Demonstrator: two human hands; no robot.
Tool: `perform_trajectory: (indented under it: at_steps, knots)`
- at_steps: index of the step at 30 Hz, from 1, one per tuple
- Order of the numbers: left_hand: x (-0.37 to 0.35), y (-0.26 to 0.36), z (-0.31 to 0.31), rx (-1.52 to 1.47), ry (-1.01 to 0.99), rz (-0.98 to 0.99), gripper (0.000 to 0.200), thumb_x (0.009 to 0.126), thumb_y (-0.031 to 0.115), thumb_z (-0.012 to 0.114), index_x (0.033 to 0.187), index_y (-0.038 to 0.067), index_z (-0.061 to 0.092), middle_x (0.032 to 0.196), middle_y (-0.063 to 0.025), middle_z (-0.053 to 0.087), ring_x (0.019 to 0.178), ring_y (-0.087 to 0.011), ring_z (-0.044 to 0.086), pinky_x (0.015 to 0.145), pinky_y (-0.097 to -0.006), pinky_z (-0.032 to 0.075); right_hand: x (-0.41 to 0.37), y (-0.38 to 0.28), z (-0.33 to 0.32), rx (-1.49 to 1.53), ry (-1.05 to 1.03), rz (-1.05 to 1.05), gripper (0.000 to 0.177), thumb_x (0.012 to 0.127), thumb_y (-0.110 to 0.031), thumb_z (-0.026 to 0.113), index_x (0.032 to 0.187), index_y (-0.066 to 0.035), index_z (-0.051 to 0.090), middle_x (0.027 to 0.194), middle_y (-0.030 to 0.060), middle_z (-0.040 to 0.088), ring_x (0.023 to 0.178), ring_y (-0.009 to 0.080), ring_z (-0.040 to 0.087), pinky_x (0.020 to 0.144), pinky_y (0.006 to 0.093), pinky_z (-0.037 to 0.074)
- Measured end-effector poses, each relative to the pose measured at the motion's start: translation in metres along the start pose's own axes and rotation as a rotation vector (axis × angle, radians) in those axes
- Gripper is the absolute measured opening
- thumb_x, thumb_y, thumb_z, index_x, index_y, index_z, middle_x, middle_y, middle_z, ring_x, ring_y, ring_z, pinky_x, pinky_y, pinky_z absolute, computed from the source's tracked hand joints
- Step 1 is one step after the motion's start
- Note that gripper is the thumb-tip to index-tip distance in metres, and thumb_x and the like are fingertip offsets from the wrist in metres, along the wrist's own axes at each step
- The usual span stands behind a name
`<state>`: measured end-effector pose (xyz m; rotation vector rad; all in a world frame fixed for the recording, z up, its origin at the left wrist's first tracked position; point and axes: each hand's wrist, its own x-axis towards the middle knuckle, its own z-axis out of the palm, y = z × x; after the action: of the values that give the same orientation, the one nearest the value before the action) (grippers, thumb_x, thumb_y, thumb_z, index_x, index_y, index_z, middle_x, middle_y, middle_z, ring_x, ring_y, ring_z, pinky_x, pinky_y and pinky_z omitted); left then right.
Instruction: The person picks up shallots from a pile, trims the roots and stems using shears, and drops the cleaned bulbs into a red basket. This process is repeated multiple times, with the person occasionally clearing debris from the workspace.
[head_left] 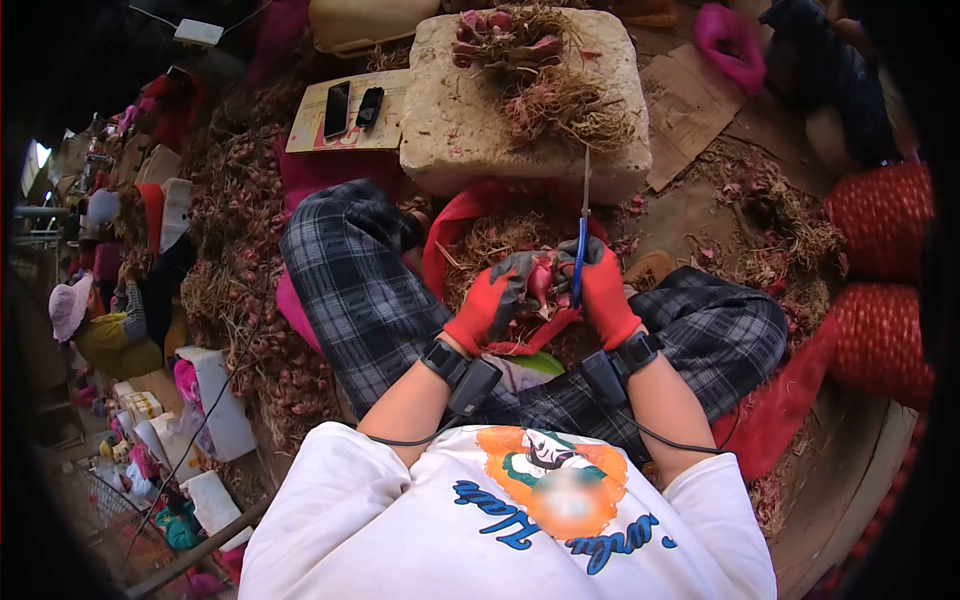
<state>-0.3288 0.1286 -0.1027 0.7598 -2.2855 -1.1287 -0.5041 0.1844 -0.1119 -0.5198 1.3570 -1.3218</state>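
Observation:
My left hand wears a red and grey glove, its fingers closed around a red shallot. Just beside it, my gloved right hand grips a pair of scissors with blue handles. Their long blades point away from me, towards a white foam block. On that block lie a bunch of shallots and a tangle of dry roots and stalks. Beneath my hands is a red mesh bag that has dry trimmings in it.
A phone and a small black device rest on a yellow board left of the block. Heaped shallots cover the floor at left. Filled red sacks stand at right. A person in a pink hat sits far left.

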Motion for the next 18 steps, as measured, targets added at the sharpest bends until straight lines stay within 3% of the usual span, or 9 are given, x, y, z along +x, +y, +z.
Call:
perform_trajectory:
  at_steps: [3,5,6,8,11,12,14,17,18]
  knots:
    - [0.006,0.001,-0.009,-0.077,-0.072,-0.151,0.028,0.092,0.021,0.049,0.113,0.004,0.053,0.093,-0.0072,0.058,0.084,-0.0150,0.057,0.077,-0.0280,0.047,-0.003,-0.011,-0.001,0.055,0.001,-0.013,0.018,0.082,-0.007,0.062,0.098,-0.003,0.056,0.082,0.0030,0.061,0.064,0.0087,0.057,0.054,0.0223,0.047]
    - [0.002,-0.007,-0.008,-0.480,-0.037,-0.539,0.030,0.086,0.017,0.058,0.111,0.002,0.054,0.094,-0.0045,0.058,0.086,-0.0145,0.057,0.076,-0.0279,0.048,-0.010,-0.029,0.011,0.060,-0.028,-0.019,0.020,0.082,-0.009,0.064,0.100,-0.004,0.056,0.084,0.0032,0.062,0.069,0.0091,0.058,0.057,0.0223,0.048]
    - [0.000,-0.011,-0.007,-0.682,-0.019,-0.729,0.032,0.082,0.014,0.063,0.110,0.001,0.055,0.094,-0.0031,0.059,0.086,-0.0142,0.057,0.075,-0.0278,0.049,-0.011,-0.026,0.016,-0.097,-0.032,-0.165,0.022,0.082,-0.010,0.065,0.101,-0.003,0.056,0.086,0.0035,0.062,0.071,0.0094,0.058,0.058,0.0225,0.048]
    - [-0.006,-0.013,-0.002,-0.798,0.019,-0.726,0.030,0.083,0.015,0.063,0.109,0.001,0.055,0.092,-0.0026,0.059,0.085,-0.0126,0.056,0.075,-0.0268,0.048,-0.012,-0.020,0.021,-0.412,-0.034,-0.457,0.026,0.081,-0.012,0.067,0.103,-0.003,0.056,0.088,0.0041,0.063,0.075,0.0100,0.059,0.061,0.0229,0.049]
    - [-0.009,-0.008,0.001,-0.709,0.013,-0.493,0.027,0.088,0.018,0.058,0.109,0.002,0.057,0.093,-0.0004,0.060,0.084,-0.0095,0.055,0.075,-0.0254,0.046,-0.011,-0.018,0.020,-0.604,-0.063,-0.492,0.026,0.080,-0.010,0.065,0.103,-0.002,0.056,0.090,0.0062,0.063,0.074,0.0117,0.060,0.062,0.0242,0.050]
    - [-0.009,-0.006,0.001,-0.635,0.002,-0.378,0.026,0.090,0.020,0.055,0.109,0.002,0.058,0.094,0.0006,0.059,0.083,-0.0083,0.054,0.076,-0.0250,0.046,-0.011,-0.016,0.018,-0.387,-0.092,-0.316,0.024,0.080,-0.008,0.064,0.101,-0.001,0.056,0.090,0.0070,0.063,0.074,0.0125,0.060,0.062,0.0243,0.050]
    - [-0.006,-0.005,-0.009,-0.775,-0.068,-0.486,0.026,0.091,0.019,0.056,0.110,0.002,0.058,0.096,0.0003,0.060,0.085,-0.0079,0.054,0.076,-0.0241,0.046,-0.011,-0.015,0.011,0.046,-0.146,0.037,0.021,0.079,-0.006,0.061,0.099,0.000,0.057,0.090,0.0086,0.063,0.072,0.0140,0.061,0.062,0.0246,0.051]
    - [0.002,0.002,-0.014,-0.842,-0.111,-0.583,0.028,0.092,0.023,0.056,0.111,0.002,0.058,0.095,0.0002,0.060,0.084,-0.0069,0.054,0.074,-0.0231,0.046,-0.005,-0.017,-0.007,0.272,-0.264,0.169,0.021,0.078,-0.004,0.059,0.098,0.002,0.055,0.089,0.0094,0.062,0.067,0.0152,0.061,0.059,0.0249,0.052]
    - [0.004,0.003,-0.014,-0.841,-0.116,-0.605,0.029,0.093,0.025,0.055,0.112,0.002,0.058,0.094,0.0002,0.059,0.083,-0.0066,0.054,0.073,-0.0228,0.046,-0.006,-0.022,-0.004,0.511,-0.276,0.263,0.022,0.079,-0.005,0.059,0.098,0.003,0.054,0.084,0.0088,0.061,0.062,0.0141,0.060,0.054,0.0241,0.052]
